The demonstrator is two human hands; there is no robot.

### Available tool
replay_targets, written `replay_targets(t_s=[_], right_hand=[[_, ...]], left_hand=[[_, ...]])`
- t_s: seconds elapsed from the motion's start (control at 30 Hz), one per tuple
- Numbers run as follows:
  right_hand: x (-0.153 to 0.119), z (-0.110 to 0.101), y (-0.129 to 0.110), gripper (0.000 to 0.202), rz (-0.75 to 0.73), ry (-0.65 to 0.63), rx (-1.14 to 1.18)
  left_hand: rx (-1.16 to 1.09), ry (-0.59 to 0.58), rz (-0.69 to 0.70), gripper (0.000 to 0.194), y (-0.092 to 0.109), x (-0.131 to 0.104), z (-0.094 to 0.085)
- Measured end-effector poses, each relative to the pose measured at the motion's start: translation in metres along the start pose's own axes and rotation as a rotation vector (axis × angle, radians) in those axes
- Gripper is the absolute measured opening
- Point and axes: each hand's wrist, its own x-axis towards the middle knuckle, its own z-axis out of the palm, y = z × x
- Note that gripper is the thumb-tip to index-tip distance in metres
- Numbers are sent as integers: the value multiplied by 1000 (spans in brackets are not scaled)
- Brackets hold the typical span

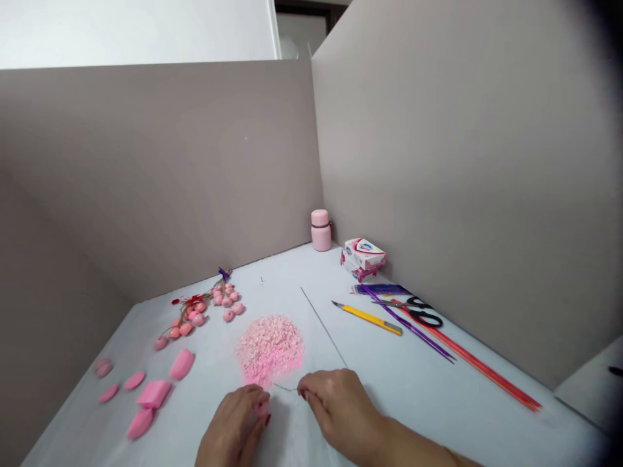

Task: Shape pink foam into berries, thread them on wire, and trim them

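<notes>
pink lump (262,407) half-hidden in the closed left hand (232,421), thin wire (285,388), end obscured, in the pinching right hand (339,403)

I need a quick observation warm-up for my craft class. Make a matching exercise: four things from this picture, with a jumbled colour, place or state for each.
1. Flask
2. Scissors
3. Craft knife
4. Right hand

A. Yellow handle
B. Pinching a thin wire
C. Upright in the far corner
D. Black handles

Pairs: 1-C, 2-D, 3-A, 4-B
</notes>
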Motion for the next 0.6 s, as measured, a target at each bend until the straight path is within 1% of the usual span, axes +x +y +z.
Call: replay_targets(t_s=[0.07, 0.1, 0.17, 0.23, 0.27, 0.3, 0.37, 0.47, 0.6], right_hand=[[0, -1, -1, 21, -8, -20, -8], [-1, -1, -2, 21, -15, -21, 0], [-2, 0, -2, 21, -34, 7, 41], [-3, 1, -2, 22, -64, 55, 105], [-4, 1, -3, 23, -84, 73, 135], [-4, 1, -3, 23, -108, 85, 164], [-5, 1, -3, 24, -156, 96, 214], [-6, -1, -5, 24, -194, 105, 255], [-6, -3, -7, 25, -212, 93, 263]], left_hand=[[-32, 89, -30, 15, 2, 1, -3], [-80, 112, -87, 16, 4, 1, -5], [-286, 108, -296, 22, 9, 3, -7], [-571, 66, -547, 31, 13, 4, -8], [-693, 48, -644, 35, 14, 4, -8], [-782, 36, -710, 37, 15, 5, -8], [-864, 19, -766, 39, 14, 5, -7], [-918, 18, -778, 35, 11, 6, -8], [-975, 14, -821, 20, 8, 6, -11]])
